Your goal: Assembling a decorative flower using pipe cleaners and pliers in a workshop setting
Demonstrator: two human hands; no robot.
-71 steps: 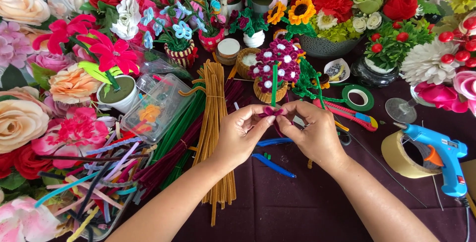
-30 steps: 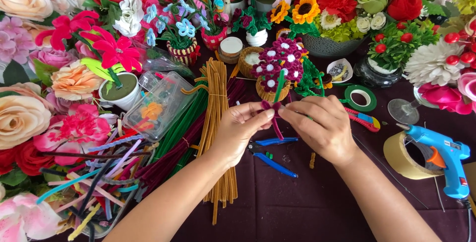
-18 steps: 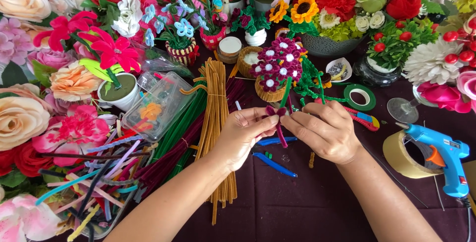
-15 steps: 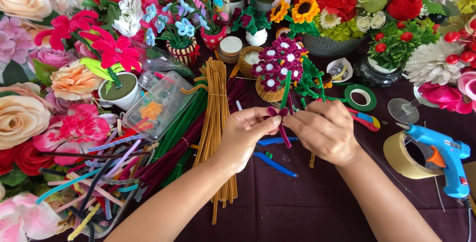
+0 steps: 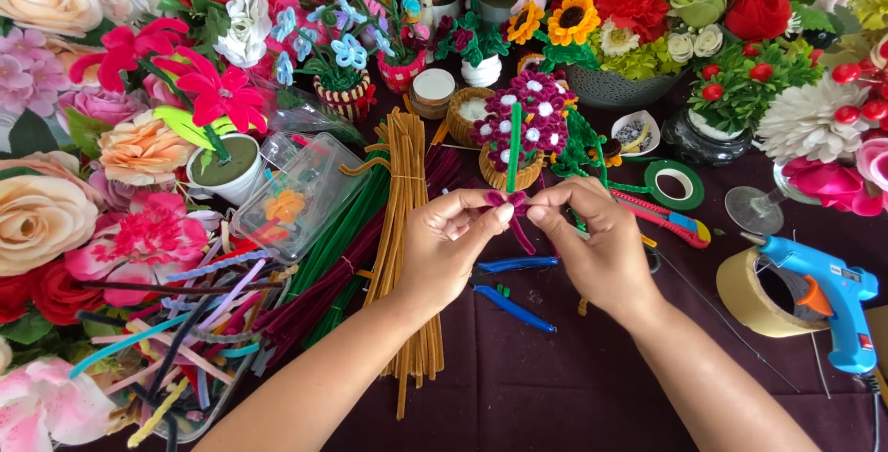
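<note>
Pinching the magenta pipe cleaner with left hand and right hand, we now hold its green stem upright, no longer tilted; fingertips closed tightly.

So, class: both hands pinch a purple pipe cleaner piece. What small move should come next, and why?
Probably another small twist. The left hand and right hand meet fingertip to fingertip on the purple pipe cleaner, whose loose tail hangs below and green stem rises above, so it looks unfinished.

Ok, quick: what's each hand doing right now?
Left hand: fingertips pinched shut on the small purple fuzzy pipe-cleaner piece.
Right hand: pinching the same piece from the other side.
</note>
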